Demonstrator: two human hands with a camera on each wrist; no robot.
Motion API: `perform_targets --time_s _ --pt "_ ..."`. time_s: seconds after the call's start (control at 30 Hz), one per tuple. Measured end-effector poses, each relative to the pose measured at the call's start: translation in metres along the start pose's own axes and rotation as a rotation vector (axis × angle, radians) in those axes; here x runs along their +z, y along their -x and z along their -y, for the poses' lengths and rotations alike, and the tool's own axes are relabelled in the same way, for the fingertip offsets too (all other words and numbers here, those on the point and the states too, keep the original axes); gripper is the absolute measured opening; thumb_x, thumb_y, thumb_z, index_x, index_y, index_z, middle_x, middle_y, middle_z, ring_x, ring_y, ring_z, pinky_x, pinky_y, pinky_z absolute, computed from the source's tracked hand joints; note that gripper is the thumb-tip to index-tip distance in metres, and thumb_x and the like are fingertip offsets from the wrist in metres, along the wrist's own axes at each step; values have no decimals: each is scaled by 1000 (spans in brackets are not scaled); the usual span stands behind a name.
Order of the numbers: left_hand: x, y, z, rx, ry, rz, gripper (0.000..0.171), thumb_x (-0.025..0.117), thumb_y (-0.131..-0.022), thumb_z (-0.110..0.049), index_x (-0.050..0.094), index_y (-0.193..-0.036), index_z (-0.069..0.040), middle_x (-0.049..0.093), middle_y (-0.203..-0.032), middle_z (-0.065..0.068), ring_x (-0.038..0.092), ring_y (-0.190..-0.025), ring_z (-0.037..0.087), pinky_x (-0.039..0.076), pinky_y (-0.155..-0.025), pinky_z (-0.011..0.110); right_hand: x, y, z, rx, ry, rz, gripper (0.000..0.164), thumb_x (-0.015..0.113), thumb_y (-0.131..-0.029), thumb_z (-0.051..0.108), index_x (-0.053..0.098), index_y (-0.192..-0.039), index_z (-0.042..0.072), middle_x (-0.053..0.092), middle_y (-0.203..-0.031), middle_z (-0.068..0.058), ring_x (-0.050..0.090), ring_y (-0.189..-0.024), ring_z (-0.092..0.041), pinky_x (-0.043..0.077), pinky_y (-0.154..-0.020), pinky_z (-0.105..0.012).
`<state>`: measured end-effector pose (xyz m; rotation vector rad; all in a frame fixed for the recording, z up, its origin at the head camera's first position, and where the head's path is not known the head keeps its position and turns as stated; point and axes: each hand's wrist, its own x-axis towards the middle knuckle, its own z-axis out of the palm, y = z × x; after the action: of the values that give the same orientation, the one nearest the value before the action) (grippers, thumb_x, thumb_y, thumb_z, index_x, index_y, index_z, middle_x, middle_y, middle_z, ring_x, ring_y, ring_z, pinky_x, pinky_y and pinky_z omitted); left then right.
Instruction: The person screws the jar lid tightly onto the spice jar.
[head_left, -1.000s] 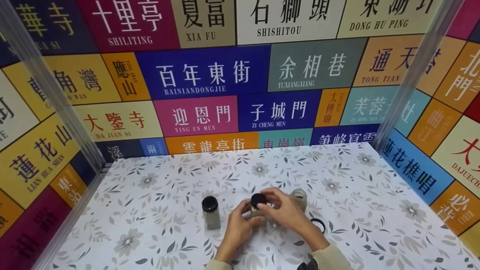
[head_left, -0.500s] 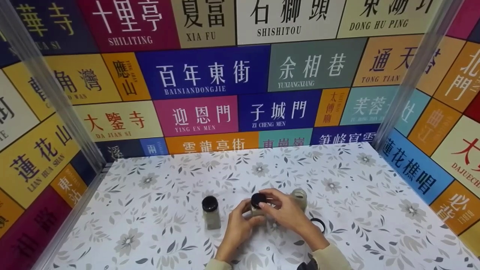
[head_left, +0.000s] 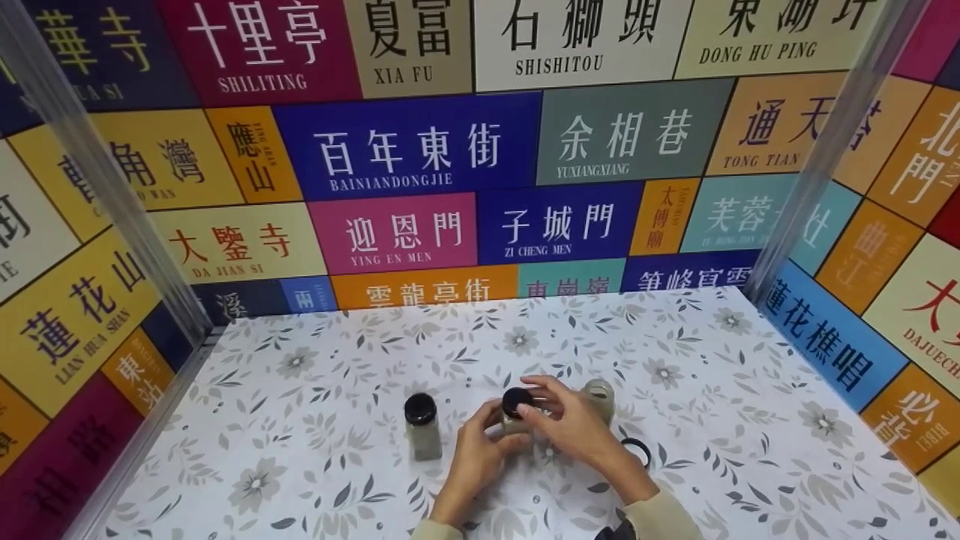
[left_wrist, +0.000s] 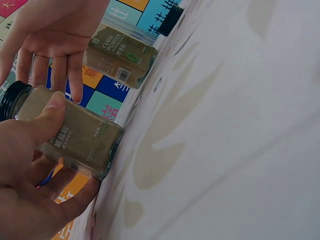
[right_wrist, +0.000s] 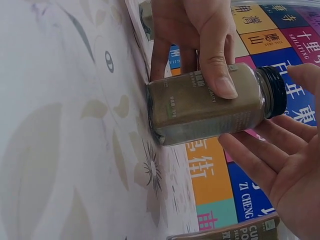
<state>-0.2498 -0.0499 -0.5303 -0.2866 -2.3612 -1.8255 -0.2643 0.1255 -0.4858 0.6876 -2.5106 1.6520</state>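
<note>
My left hand (head_left: 478, 454) grips a clear jar of brownish powder (left_wrist: 85, 135), thumb on one face and fingers behind. The jar stands upright on the table. Its black cap (head_left: 517, 403) is on. My right hand (head_left: 581, 426) is at that cap, its thumb by the near edge and its fingers extended, loosely spread, past the far side. To the right, partly behind that hand, stands a lidless jar labelled cumin powder (left_wrist: 117, 55). A black lid (head_left: 637, 451) lies on the table near my right wrist.
Another black-capped jar (head_left: 425, 439) stands left of my left hand. A white cloth with grey flowers and leaves covers the table (head_left: 300, 420). Colourful sign-printed panels (head_left: 405, 142) rise behind and at both sides, with clear strips at the corners.
The right fingers have shifted slightly around the cap, the index finger now a little farther from it. The left hand and the jars have stayed in place.
</note>
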Motion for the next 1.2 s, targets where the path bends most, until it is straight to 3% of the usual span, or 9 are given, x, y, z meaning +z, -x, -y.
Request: perform_targets --time_s 0.33,0.57,0.7,0.87,1.2 --pt "0 0 0 0 1 9 51 84 -78 -16 64 -123 -8 70 -127 16 64 -121 36 55 -102 42 -1 0 -3 -66 10 30 40 68 -96 21 61 -132 6 66 -127 -27 70 -110 -38 60 -92 -37" --pt "1 -1 1 7 11 2 52 84 -77 -14 64 -124 -7 70 -127 17 65 -120 36 55 -102 42 1 -1 -4 -33 -17 30 39 71 -93 25 62 -127 9 67 -126 -24 68 -116 -38 58 -95 -34" --pt "1 -1 0 7 32 8 52 84 -77 -13 63 -125 -6 69 -127 17 65 -121 36 55 -102 41 1 0 -4 -38 -25 28 40 71 -93 24 60 -128 7 68 -125 -24 67 -116 -39 57 -97 -38" --pt "1 0 0 0 42 9 52 84 -77 -13 63 -125 -6 69 -127 17 64 -121 36 56 -101 39 0 0 -4 -45 44 24 47 69 -95 25 55 -138 11 68 -125 -23 68 -114 -38 57 -96 -44" --pt "0 1 0 18 -2 13 53 83 -78 -18 63 -126 -6 69 -128 16 65 -121 36 54 -103 43 -1 0 -6 -95 46 32 43 67 -96 24 60 -133 4 68 -126 -23 70 -112 -36 59 -94 -36"
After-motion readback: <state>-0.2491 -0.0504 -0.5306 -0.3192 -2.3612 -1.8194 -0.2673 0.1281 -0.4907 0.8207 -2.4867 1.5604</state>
